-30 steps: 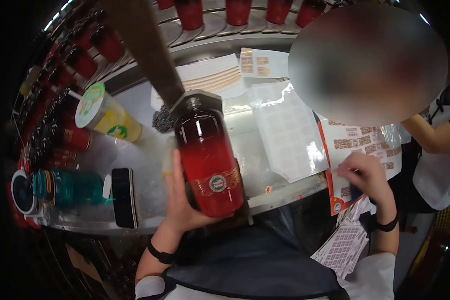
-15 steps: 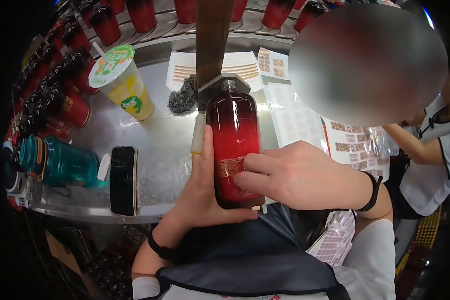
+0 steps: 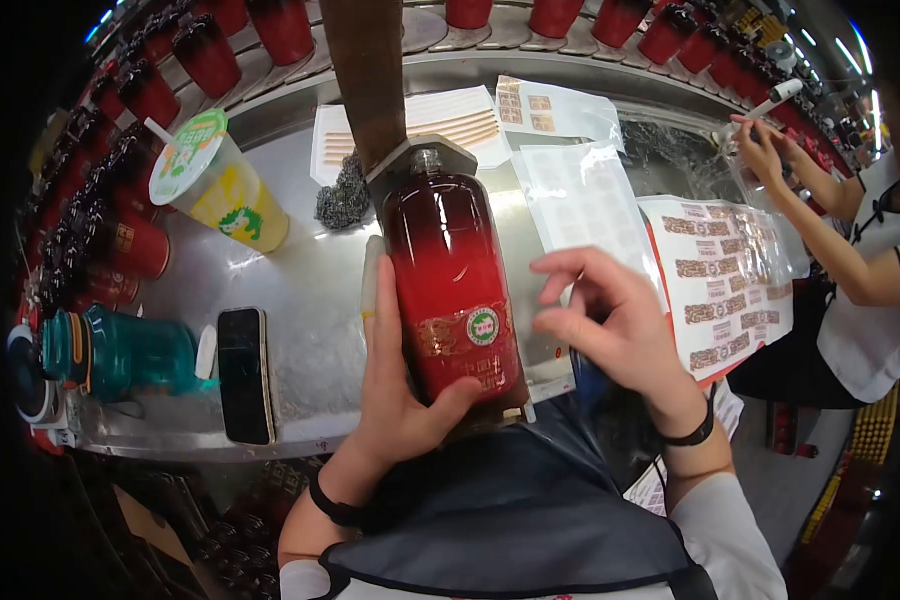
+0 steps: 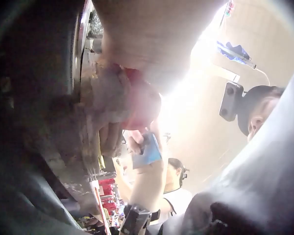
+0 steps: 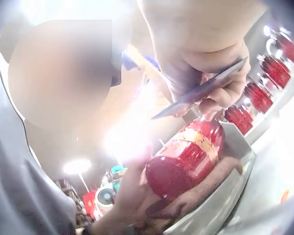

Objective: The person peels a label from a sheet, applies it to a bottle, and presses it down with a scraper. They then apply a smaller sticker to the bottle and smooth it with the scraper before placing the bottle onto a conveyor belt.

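A glossy red bottle (image 3: 445, 255), dark at the shoulders, lies tilted back in a metal cradle (image 3: 470, 152). It bears a gold band and a round green-and-white emblem. My left hand (image 3: 395, 405) grips its lower part, fingers along the left side and thumb over the front near the base. A pale sleeve with a yellow band covers one left finger. Right of the bottle, my right hand (image 3: 620, 325) is raised, thumb and forefinger apart. In the right wrist view its other fingers are curled round a thin flat plate (image 5: 201, 90), which looks blue in the left wrist view.
Label sheets (image 3: 720, 280) lie at right, beside a whitish sheet (image 3: 585, 215). At left are a drink cup (image 3: 220, 185), a phone (image 3: 244, 375), a teal bottle (image 3: 135, 350) and steel wool (image 3: 344, 195). Red bottles line the conveyor (image 3: 420, 30) behind; another person works at right.
My right hand went from the label sheets to the bottle's front, then drew back to the right. The bottle has turned, its emblem now further right, and my left thumb has come onto its front.
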A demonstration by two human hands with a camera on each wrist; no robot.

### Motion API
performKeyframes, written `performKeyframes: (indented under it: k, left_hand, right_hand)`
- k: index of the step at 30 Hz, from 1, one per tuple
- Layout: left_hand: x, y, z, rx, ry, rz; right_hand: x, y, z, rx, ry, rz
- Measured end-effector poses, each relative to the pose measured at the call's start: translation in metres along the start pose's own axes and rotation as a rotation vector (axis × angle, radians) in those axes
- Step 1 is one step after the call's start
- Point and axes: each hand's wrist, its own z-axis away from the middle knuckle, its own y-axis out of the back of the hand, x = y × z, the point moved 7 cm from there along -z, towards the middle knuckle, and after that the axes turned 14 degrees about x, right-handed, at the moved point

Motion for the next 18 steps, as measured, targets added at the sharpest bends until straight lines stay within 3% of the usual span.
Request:
performKeyframes:
  k: [1,4,6,9,16,18]
  left_hand:
    - [0.001,-0.002,0.001,-0.011,0.0,-0.01]
    - [0.003,-0.009,0.002,0.014,0.055,0.008]
    - [-0.001,-0.009,0.001,0.065,0.174,0.055]
    - [-0.001,-0.012,0.001,0.106,0.224,0.136]
    - [-0.003,-0.013,0.003,0.118,0.209,0.143]
    - [-0.006,-0.01,0.003,0.165,0.283,0.334]
  right_hand:
    - [0.015,-0.01,0.008,-0.012,-0.103,-0.203]
    - [0.029,-0.036,0.024,-0.071,-0.216,-0.399]
    - [0.033,-0.041,0.023,-0.052,-0.235,-0.431]
    - [0.031,-0.043,0.02,-0.054,-0.284,-0.481]
    - [0.037,-0.046,0.022,-0.072,-0.314,-0.529]
    - [0.04,-0.047,0.024,-0.085,-0.321,-0.544]
